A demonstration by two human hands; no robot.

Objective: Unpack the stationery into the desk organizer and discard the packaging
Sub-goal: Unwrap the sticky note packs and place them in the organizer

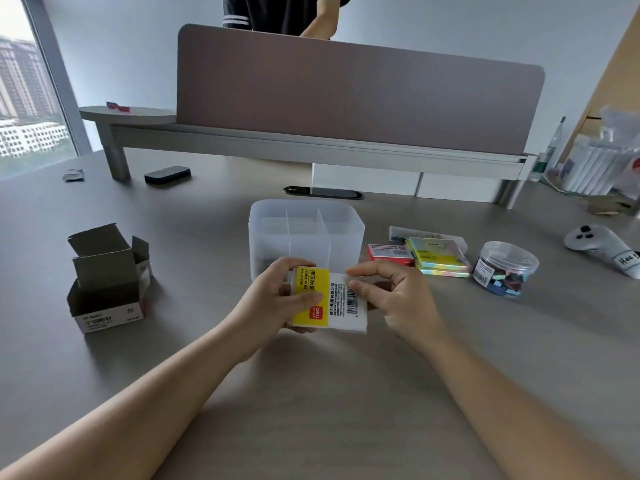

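Right now, a grey desk is carrying everything. Sitting at its middle is a clear organizer with dividers, and 2 opened cardboard boxes are lying well to its left. Just in front of the organizer, the left hand is gripping a yellow-and-white packet, while the right hand is pinching its right edge.

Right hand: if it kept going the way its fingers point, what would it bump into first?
The right hand points left at the yellow-and-white index tab packet in the left hand. Its fingers already seem to touch it, though depth is unclear.
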